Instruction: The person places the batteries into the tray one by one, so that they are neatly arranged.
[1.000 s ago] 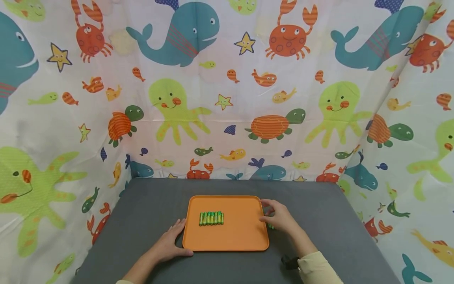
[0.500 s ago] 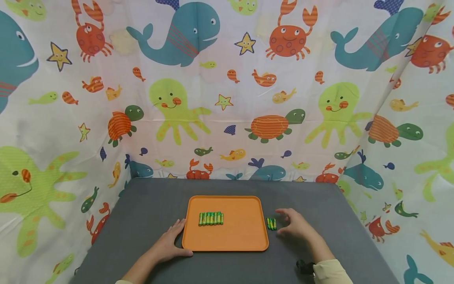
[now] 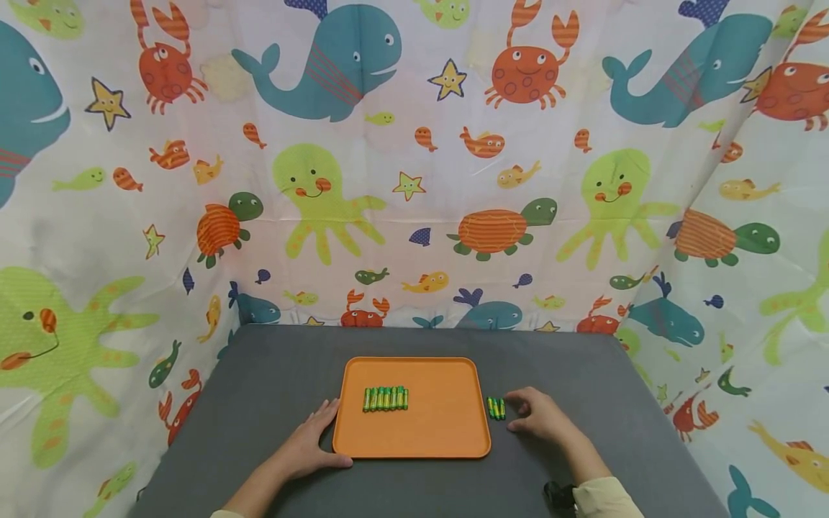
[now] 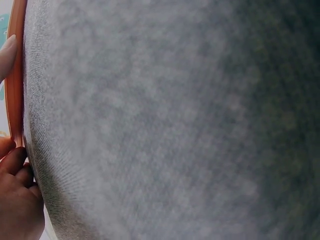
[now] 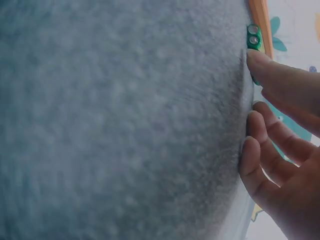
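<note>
An orange tray (image 3: pixel 447 424) lies flat on the grey table, with a row of several green-and-yellow batteries (image 3: pixel 386 398) side by side on its left half. My left hand (image 3: pixel 307 442) rests at the tray's lower left corner, straight fingers along the left rim and thumb on the near rim. Just right of the tray lies a small group of matching batteries (image 3: pixel 496 409). Beside them is my right hand (image 3: pixel 547 417), fingers loosely bent and nothing seen in its grasp. In the right wrist view the thumb (image 5: pixel 285 82) partly covers these batteries (image 5: pixel 254 37).
The grey tabletop (image 3: pixel 291 374) extends around the tray. White cloth walls (image 3: pixel 414 237) printed with sea animals close in the back and both sides. A black strap-like device (image 3: pixel 558 496) sits at my right wrist.
My right hand has moved from the tray's right rim to the right, uncovering the small battery group, then shifted slightly back toward it. The left hand and tray stay still.
</note>
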The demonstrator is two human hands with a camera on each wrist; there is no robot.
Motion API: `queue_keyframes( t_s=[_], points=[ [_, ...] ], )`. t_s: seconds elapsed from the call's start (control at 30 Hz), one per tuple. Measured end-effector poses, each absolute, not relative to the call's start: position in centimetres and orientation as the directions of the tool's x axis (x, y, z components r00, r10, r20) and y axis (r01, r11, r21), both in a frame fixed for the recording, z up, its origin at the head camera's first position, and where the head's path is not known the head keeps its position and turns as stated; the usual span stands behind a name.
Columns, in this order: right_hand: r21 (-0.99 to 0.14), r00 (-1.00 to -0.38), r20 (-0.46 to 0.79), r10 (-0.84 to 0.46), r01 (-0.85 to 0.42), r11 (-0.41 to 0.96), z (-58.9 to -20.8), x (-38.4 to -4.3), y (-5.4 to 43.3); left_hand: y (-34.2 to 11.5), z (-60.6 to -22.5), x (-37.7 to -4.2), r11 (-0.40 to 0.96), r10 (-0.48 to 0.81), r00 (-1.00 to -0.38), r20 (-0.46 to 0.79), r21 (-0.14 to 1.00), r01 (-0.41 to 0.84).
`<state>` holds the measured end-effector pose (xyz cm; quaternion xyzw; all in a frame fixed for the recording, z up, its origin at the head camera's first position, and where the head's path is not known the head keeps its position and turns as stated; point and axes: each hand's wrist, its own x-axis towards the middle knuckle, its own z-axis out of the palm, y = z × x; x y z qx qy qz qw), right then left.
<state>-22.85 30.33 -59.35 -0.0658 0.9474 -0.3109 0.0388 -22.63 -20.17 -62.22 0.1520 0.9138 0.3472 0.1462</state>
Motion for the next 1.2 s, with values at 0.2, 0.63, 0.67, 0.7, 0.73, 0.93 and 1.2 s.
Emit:
queue_keyframes(
  t_s=[0.2,0.63,0.67,0.7,0.73,0.93,1.2],
  points=[
    [-0.587,-0.985,-0.001,-0.173,-0.140,0.798,-59.7,-22.9,30.0,-20.1,-62.2,-22.6,0.712,0.381,-0.909,-0.169,0.681,0.171],
    [-0.587,-0.988,0.015,-0.153,-0.133,0.799,-59.9,-23.1,29.6,-19.9,-62.2,-22.9,0.721,0.385,-0.906,-0.177,0.671,0.175],
    [-0.592,-0.990,0.009,-0.141,-0.119,0.797,-59.9,-23.2,29.7,-19.9,-62.2,-22.9,0.721,0.384,-0.906,-0.177,0.671,0.174],
    [-0.598,-0.992,0.006,-0.128,-0.107,0.794,-59.9,-23.2,29.7,-19.9,-62.2,-22.9,0.721,0.383,-0.906,-0.178,0.671,0.173],
    [-0.608,-0.993,0.002,-0.116,-0.093,0.789,-59.9,-23.2,29.7,-19.9,-62.1,-22.9,0.720,0.381,-0.907,-0.179,0.672,0.170],
    [-0.678,-0.996,-0.001,-0.084,-0.061,0.732,-59.3,-23.6,29.8,-20.0,-62.2,-22.9,0.724,0.373,-0.910,-0.183,0.671,0.162],
    [-0.731,-0.996,0.038,-0.083,-0.085,0.678,-57.4,-23.7,28.1,-20.3,-62.3,-22.7,0.716,0.382,-0.909,-0.167,0.676,0.177]
  ],
)
